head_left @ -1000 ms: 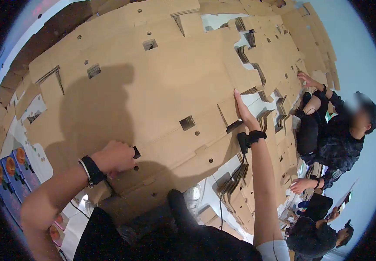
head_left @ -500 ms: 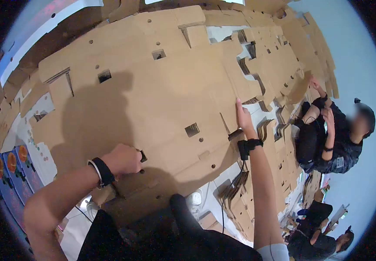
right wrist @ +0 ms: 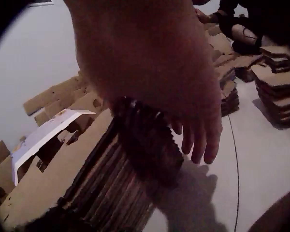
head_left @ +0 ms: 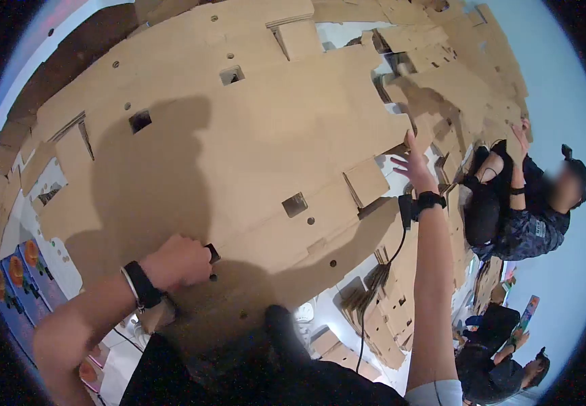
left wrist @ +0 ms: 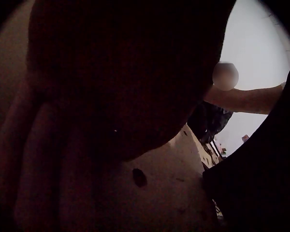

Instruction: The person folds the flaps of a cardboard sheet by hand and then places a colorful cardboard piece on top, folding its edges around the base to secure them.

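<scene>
A large flat cardboard sheet (head_left: 272, 135) with square cut-outs and small round holes lies on top of a stack and fills the middle of the head view. My left hand (head_left: 174, 262) grips it beside a near-left square hole, fingers curled and fingertips hidden. Dark in the left wrist view, that hand (left wrist: 111, 87) is above cardboard (left wrist: 159, 188). My right hand (head_left: 417, 169) hovers off the sheet's right edge, fingers spread, holding nothing. In the right wrist view the right hand (right wrist: 159, 72) hangs past the layered edges of the cardboard stack (right wrist: 111, 186).
Further cardboard stacks (head_left: 387, 318) stand on the right on a white floor. A person in dark clothing (head_left: 526, 210) sits there, a hand at a raised cardboard piece (head_left: 469, 88); another person (head_left: 492, 369) is lower right. Blue printed boxes (head_left: 18, 287) lie at the left.
My right hand has left the sheet's right edge, moving right and slightly up, and its fingers have spread. The left hand stays by its hole. Beside the seated person, a cardboard piece has been raised.
</scene>
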Available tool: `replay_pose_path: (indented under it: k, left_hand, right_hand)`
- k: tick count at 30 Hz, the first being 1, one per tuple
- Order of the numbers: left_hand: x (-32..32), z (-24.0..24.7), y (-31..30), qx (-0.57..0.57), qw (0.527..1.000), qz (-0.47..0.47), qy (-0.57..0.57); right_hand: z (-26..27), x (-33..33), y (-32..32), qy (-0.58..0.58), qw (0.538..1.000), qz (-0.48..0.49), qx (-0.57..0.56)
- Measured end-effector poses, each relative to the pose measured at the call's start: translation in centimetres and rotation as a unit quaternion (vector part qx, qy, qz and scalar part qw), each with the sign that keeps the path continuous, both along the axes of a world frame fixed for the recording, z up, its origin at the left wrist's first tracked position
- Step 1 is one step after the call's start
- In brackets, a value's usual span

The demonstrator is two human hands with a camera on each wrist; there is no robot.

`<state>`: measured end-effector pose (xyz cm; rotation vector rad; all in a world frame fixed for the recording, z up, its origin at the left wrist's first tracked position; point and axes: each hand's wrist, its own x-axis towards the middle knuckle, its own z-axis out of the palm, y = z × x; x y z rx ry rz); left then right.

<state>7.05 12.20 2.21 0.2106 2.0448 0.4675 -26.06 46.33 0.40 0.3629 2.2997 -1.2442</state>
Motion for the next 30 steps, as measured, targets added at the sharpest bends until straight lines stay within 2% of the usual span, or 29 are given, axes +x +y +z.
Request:
replay_pose_path:
  k: [1, 2, 4, 6, 8, 10, 11, 12, 18, 20, 25, 27, 30]
  left_hand:
    - [0.0, -0.1, -0.1, 0.002, 1.000, 0.000, -0.006]
    - [0.1, -0.2, -0.1, 0.005, 1.000, -0.003, 0.002]
    - [0.1, -0.6, -0.5, 0.006, 1.000, -0.003, 0.002]
    - [0.4, -0.7, -0.8, 0.053, 0.997, 0.023, 0.044]
    - [0.7, -0.9, -1.2, 0.085, 0.994, 0.029, 0.063]
    - [0.9, -1.2, -1.4, 0.115, 0.989, 0.032, 0.085]
    - [0.8, -1.5, -1.4, 0.107, 0.991, 0.045, 0.065]
    - [0.7, -1.6, -1.3, 0.100, 0.992, 0.057, 0.046]
    - [1.1, -1.6, -1.4, 0.081, 0.993, 0.036, 0.079]
    - [1.0, -1.3, -1.1, 0.084, 0.992, 0.044, 0.077]
    - [1.1, -1.0, -1.3, 0.093, 0.990, 0.045, 0.098]
    - [1.3, -1.3, -1.1, 0.095, 0.988, 0.062, 0.106]
    - [1.5, -2.0, -1.0, 0.089, 0.988, 0.072, 0.108]
  right_hand:
    - [-1.0, -0.7, 0.2, -0.068, 0.996, -0.007, -0.050]
    - [-1.5, -0.8, 0.3, -0.075, 0.996, -0.007, -0.049]
    - [-2.4, -0.3, -0.3, -0.083, 0.987, 0.001, -0.136]
    - [-4.4, -0.8, -0.4, -0.041, 0.979, -0.096, -0.174]
    - [-5.3, -0.7, -0.6, -0.028, 0.958, -0.128, -0.254]
    - [-5.7, -0.9, -0.2, -0.008, 0.954, -0.075, -0.292]
    - [-6.2, -1.5, 0.1, -0.020, 0.935, -0.128, -0.329]
    - [-6.0, -1.5, 0.1, -0.044, 0.926, -0.121, -0.354]
    - [-5.2, -0.8, -0.7, -0.015, 0.915, -0.156, -0.372]
    - [-4.4, -0.2, -0.5, -0.022, 0.932, -0.140, -0.334]
    - [-3.9, 0.7, -1.1, -0.004, 0.921, -0.092, -0.378]
    - [-4.2, 0.4, -1.0, -0.014, 0.926, -0.132, -0.353]
    - [-4.9, -0.5, -0.2, -0.017, 0.941, -0.112, -0.320]
